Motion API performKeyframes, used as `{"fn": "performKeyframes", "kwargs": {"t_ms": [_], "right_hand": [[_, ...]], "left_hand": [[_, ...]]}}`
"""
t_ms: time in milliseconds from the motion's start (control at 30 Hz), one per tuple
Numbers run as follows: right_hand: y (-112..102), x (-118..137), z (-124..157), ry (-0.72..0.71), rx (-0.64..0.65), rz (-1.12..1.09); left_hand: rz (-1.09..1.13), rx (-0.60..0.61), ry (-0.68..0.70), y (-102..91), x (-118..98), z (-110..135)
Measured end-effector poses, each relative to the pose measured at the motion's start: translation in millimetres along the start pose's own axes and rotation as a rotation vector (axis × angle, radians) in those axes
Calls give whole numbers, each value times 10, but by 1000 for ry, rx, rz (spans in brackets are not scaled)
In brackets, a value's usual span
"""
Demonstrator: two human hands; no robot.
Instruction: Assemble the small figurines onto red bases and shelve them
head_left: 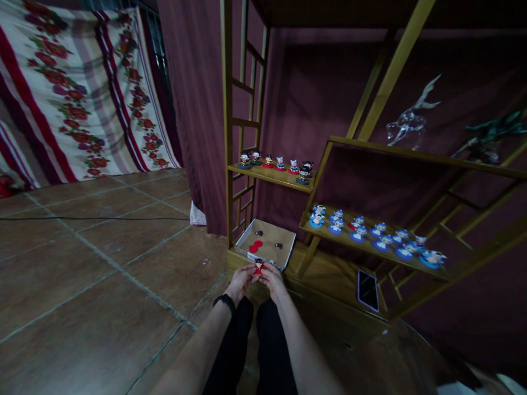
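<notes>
Between my two hands is a small red figurine (258,265) with dark hair, upright, just in front of a shallow box. My left hand (242,280) pinches it from the left, and my right hand (272,277) closes on it from the right. Inside the white-rimmed cardboard box (269,226) lie two red discs (256,246) and two small dark pieces (279,246), whose kind I cannot make out. A black band (224,301) circles my left wrist.
Several figurines (280,163) stand on the upper left shelf (272,175). Several blue-based ones (358,233) fill the lower right shelf. A phone (368,289) rests on the bottom board. Higher up stands a clear glass deer (409,123). A thin cable (94,219) crosses the tiled floor.
</notes>
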State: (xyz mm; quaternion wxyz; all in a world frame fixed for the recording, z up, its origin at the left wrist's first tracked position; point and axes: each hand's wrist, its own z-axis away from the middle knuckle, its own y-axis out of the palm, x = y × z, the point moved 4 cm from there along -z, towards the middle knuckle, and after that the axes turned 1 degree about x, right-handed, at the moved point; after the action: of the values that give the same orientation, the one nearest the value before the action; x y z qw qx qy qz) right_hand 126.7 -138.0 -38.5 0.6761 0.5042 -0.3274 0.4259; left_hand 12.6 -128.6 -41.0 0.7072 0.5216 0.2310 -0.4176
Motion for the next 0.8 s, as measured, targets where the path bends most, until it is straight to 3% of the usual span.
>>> {"fn": "performKeyframes", "kwargs": {"t_ms": [333,800], "right_hand": [[27,-1,7,-46,7,41],[29,-29,-18,-46,16,91]], "left_hand": [[-78,25,15,25,-17,31],[-173,-55,112,40,-40,53]]}}
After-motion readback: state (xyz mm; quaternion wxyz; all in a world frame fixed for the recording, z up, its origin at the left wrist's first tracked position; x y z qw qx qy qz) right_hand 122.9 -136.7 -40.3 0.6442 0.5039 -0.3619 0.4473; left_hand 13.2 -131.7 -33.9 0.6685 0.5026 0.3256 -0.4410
